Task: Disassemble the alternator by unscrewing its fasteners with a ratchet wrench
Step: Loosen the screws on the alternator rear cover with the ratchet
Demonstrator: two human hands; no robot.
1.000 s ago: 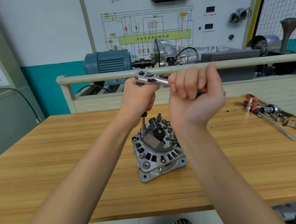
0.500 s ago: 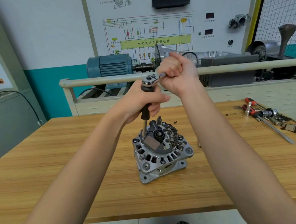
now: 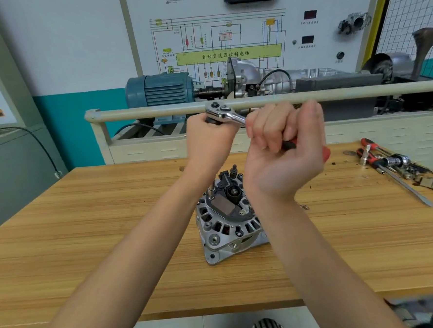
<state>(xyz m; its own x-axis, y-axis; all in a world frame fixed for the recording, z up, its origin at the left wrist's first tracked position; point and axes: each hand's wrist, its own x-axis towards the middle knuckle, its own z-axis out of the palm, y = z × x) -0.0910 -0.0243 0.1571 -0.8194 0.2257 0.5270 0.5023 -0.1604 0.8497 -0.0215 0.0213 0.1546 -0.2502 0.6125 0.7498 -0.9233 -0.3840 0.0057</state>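
Observation:
The silver alternator [image 3: 226,224] stands on the wooden table [image 3: 88,235], its black rear cover facing up. A chrome ratchet wrench [image 3: 223,114] sits high above it on a long extension bar [image 3: 211,190] that reaches down to a fastener on the alternator's left rim. My left hand [image 3: 209,141] grips the extension just under the ratchet head. My right hand [image 3: 285,152] is curled round the red and black handle, which points right and toward me.
Screwdrivers, sockets and small parts [image 3: 398,165] lie at the table's right side. A pale rail [image 3: 332,93] runs behind the table, with a blue motor [image 3: 160,90] and gearbox rig beyond it. A small screw [image 3: 304,206] lies right of the alternator.
My right hand has swung the ratchet handle from the far side back to the right and toward me. My left hand stayed on the extension; the alternator has not moved.

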